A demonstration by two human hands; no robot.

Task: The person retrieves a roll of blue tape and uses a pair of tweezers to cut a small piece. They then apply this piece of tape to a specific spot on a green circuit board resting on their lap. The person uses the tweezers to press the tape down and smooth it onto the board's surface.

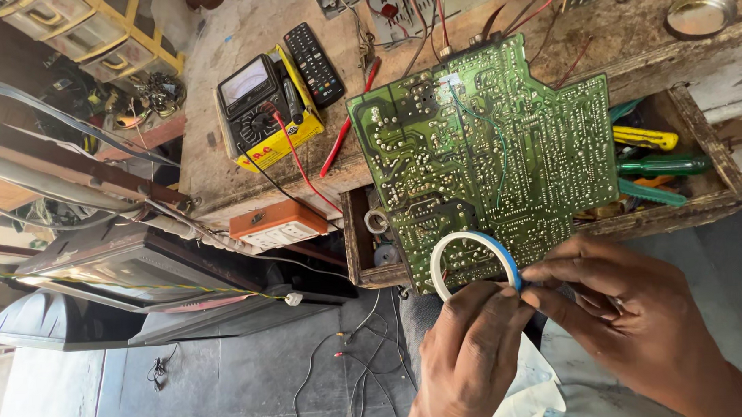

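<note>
Both hands meet at about 6 o'clock in the head view, over the near edge of a green circuit board [487, 156]. Left hand [472, 355] rises from the bottom edge with its fingers curled, pinching the lower rim of a roll of tape [474, 262], white on its side with a blue outer edge. Right hand [639, 313] comes in from 4 o'clock; its thumb and forefinger are pressed together on the roll's blue rim at the right side, touching the left hand's fingertips there. Roll is held upright on edge, overlapping the board's lower margin. Board lies solder side up, tilted, resting across an open wooden drawer [709, 191] and the bench top [243, 21]. In the drawer at 3 o'clock lie screwdrivers [656, 166] with yellow and green handles. At 10 o'clock of the board stands a yellow-cased analogue multimeter [264, 108], its red and black leads trailing toward the drawer, with a black remote control [313, 63] just beside it. An orange and white switch box [277, 224] hangs on the bench front at 9 o'clock. A round metal lid [699, 14] sits at 1 o'clock.
</note>
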